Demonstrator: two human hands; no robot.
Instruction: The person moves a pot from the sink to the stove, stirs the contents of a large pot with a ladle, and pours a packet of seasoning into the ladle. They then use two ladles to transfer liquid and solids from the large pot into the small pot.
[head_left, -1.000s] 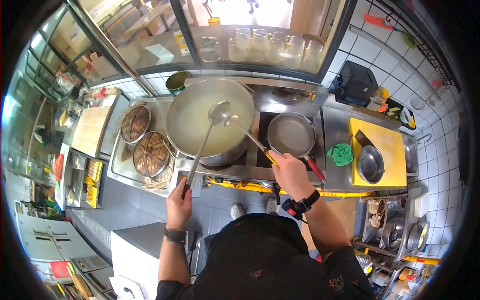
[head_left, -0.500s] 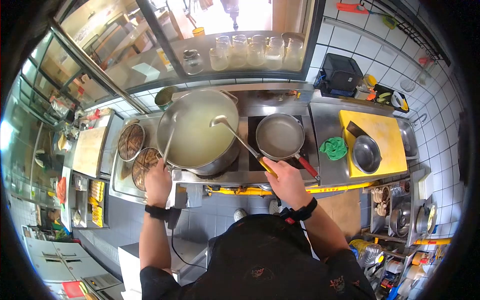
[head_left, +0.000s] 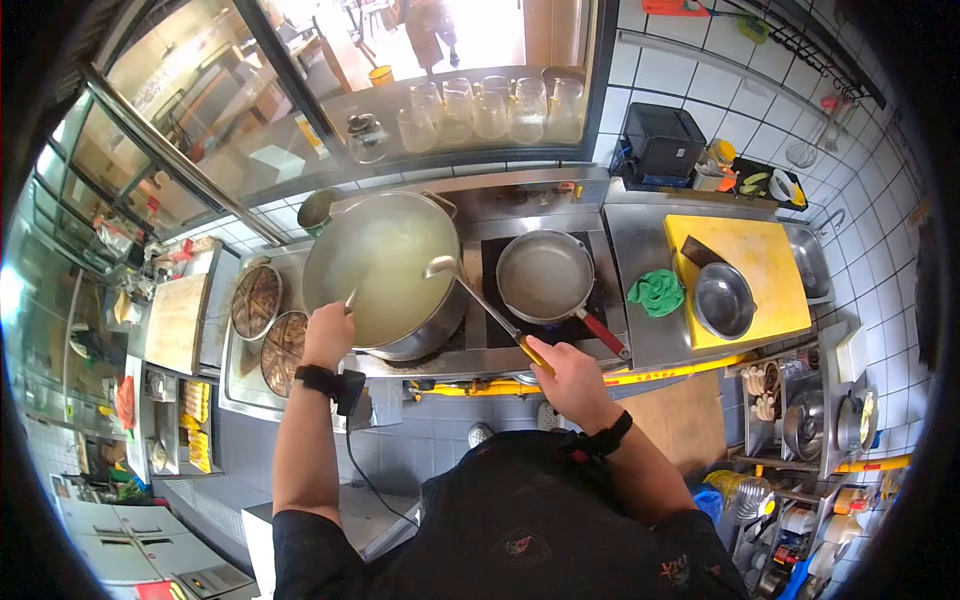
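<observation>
**Shifted since the earlier frame: left hand farther over the pot, its tool lower**

Head view. Found left hand beyond its earlier spot, with far less of its tool showing above the pot. Found right hand in much the same place beside the stove.

Progress: judged under way, not finished. Can credit as done only the filling of the pot and the taking up of both utensils. Judged as left: work with the submerged tool. Cannot confirm an end point.

Hands: found left fingers wrapped tight around the tool, near the front rim. Cannot see its head. Found right fingers closed on the yellow grip of the ladle, bowl end above the pot's right side. Cannot tell whether it bears anything.

Containers: noted pale, cloudy liquid in the pot. Could make out no food in the pan, right of the pot, with red handle toward the front. Noted brown pieces in two round dishes at left. Logged a steel bowl on the yellow board, a green cloth beside it, and glass jugs behind the window, contents unclear.
</observation>
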